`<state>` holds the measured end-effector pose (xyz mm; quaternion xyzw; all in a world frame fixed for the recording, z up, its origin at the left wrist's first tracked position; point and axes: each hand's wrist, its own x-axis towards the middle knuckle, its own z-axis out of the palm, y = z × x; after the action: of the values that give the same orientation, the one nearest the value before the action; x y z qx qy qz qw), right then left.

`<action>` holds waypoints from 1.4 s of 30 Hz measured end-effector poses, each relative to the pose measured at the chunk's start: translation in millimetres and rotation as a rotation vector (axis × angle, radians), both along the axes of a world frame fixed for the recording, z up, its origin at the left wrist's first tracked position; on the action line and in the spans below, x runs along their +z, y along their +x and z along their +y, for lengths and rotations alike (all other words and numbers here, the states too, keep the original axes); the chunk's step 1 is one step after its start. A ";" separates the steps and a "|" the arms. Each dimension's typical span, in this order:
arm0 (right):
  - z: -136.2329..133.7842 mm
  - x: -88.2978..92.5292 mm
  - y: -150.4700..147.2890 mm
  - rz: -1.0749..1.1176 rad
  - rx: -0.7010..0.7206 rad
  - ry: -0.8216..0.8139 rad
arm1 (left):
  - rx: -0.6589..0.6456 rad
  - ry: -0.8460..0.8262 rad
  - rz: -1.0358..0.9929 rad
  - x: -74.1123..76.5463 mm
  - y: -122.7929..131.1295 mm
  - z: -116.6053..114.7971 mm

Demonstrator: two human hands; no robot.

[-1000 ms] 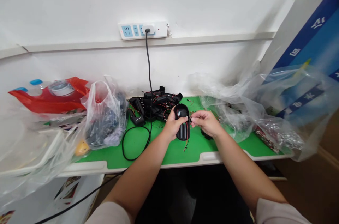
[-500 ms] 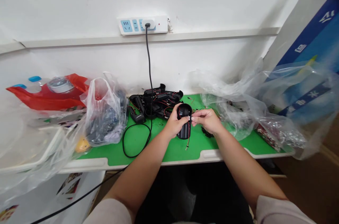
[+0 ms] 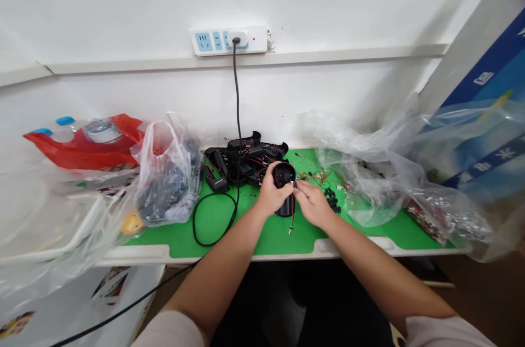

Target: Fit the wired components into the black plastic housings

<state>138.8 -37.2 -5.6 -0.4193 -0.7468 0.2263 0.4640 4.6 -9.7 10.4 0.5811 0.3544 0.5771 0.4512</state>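
The right hand [image 3: 314, 204] had dropped lower and closer to the black plastic housing [image 3: 284, 193] than in the frame half a second earlier, uncovering a cluster of small black rings [image 3: 332, 200]. The housing, a dark capsule-shaped shell, stood upright in the left hand [image 3: 271, 195], whose fingers curled around its near side, just above the surface of a green-topped worktop [image 3: 307, 243]. The right hand's thumb and forefinger were pinched narrowly at the housing's right edge, though what they gripped there was too small to tell. Thin red wires [image 3: 292, 224] trailed from the housing's lower end at 6 o'clock. Loose strands of copper and red wire [image 3: 320, 176] lay at 2 o'clock, with the rings just beyond the right hand at 3 o'clock. A heap of black wired housings [image 3: 246, 164] sat at 10 o'clock, and a looped black cable [image 3: 213, 221] lay at 8 o'clock, running up to a white power strip [image 3: 227, 41] on the wall at 11 o'clock. A translucent plastic bag of dark parts [image 3: 169, 175] slumped at 9 o'clock, with a red bag [image 3: 82, 153] farther out. Crumpled clear plastic sheeting [image 3: 369, 188] spread at 3 o'clock, beneath a blue-and-white carton [image 3: 488, 74] at 2 o'clock.
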 end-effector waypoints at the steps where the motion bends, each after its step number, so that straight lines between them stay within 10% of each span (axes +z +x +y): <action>1: -1.0 -1.2 -1.2 -0.017 -0.016 0.021 | 0.007 0.003 0.003 0.3 0.7 -0.6; 29: -16.1 -8.6 -9.5 -0.233 -0.197 0.134 | 0.146 0.004 0.140 -6.4 8.7 -10.0; 37: 17.2 3.9 10.7 0.241 -0.023 -0.147 | -0.239 -0.562 -0.060 -3.9 -2.2 1.5; 42: 24.8 7.0 26.5 0.538 0.279 -0.320 | -0.524 -0.637 0.002 -5.1 -0.2 -3.5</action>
<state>165.3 -12.4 1.3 -0.3060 -0.6027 0.5042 0.5374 4.5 -13.2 5.3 0.4834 0.3561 0.3036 0.7398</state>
